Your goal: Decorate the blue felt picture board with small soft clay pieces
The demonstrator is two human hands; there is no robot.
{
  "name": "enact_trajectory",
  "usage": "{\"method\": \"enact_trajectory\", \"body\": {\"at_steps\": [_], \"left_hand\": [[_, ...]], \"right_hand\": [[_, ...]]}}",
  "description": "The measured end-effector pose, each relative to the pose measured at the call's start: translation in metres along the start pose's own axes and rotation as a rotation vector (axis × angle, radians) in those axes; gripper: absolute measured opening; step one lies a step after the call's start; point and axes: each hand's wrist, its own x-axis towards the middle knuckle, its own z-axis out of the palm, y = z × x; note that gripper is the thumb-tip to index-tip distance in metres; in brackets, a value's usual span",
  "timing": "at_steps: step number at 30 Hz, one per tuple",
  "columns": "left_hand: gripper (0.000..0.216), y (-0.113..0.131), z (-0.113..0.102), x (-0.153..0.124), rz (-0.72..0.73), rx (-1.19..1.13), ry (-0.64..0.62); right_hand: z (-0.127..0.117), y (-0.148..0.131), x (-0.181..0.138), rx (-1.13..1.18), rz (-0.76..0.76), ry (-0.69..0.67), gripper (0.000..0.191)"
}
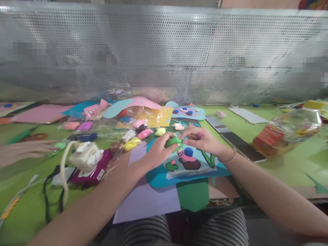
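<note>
Carefully, watching remotely, I see the left hand (159, 150) holding the green clay (174, 142) over the card (156, 178); a slip could smudge the figures (189, 158). The right hand (205, 140) narrows beside it; whether it grips, I cannot tell. Beyond, the dark phone (243, 147) could get wet if a bump tips the bottle (287, 131).

The left forearm (102, 194) slants up toward 2 o'clock, its hand (162, 148) curled in a grip with the thumb (172, 150) forward. The right forearm (269, 193) slants toward 10 o'clock; the right hand (203, 139), at the left's 3 o'clock, bends its fingers inward (fingertips blurred).
</note>
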Motion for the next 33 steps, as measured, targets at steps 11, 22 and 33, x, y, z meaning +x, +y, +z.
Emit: {"method": "enact_trajectory", "body": {"at_steps": [11,22,33], "left_hand": [[0.019,-0.001,0.005,-0.004,0.022,0.005,0.001],[0.019,-0.003,0.004,-0.007,-0.003,0.024,0.005],[0.020,-0.005,-0.001,-0.003,-0.037,-0.033,-0.025]], "right_hand": [[0.002,-0.006,-0.001,-0.145,-0.007,-0.057,0.012],[0.005,-0.008,-0.002,-0.253,-0.054,-0.233,0.014],[0.006,-0.006,0.001,-0.210,-0.055,-0.094,0.019]]}}
